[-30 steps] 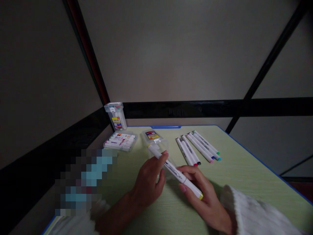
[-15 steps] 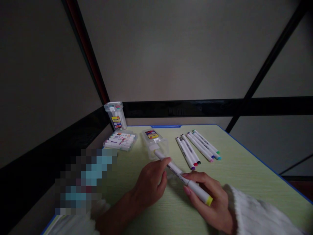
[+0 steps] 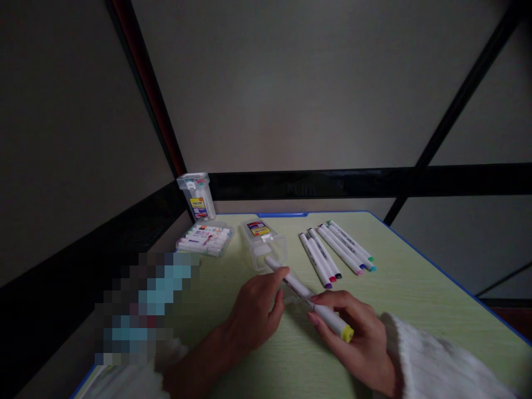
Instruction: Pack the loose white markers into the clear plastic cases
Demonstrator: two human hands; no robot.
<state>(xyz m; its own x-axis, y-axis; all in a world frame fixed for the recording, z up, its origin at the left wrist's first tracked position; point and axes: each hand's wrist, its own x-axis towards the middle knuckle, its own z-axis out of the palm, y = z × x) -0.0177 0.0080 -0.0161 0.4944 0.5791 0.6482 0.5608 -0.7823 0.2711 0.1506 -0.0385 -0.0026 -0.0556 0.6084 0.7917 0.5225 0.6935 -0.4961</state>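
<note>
A white marker (image 3: 301, 289) with a yellow end slants between my two hands, its far tip in front of the open clear plastic case (image 3: 266, 244). My right hand (image 3: 357, 335) pinches it between thumb and fingers near the yellow end. The fingers of my left hand (image 3: 257, 310) are curled, with the index fingertip over the marker's forward half; its other fingers are partly hidden. To the right, several white markers (image 3: 320, 257) with coloured ends lie side by side, and another group of markers (image 3: 349, 246) rests just beyond.
A flat clear box of markers (image 3: 205, 238) lies at the back left, with an upright lidded marker case (image 3: 197, 197) behind it. The pale green table (image 3: 419, 293) has a blue edge and meets walls at the back and left. A blurred patch covers the left side.
The marker's yellow end has shifted slightly left and up, and its end face shows more. My right fingers moved a little with it; my left hand has barely moved.
</note>
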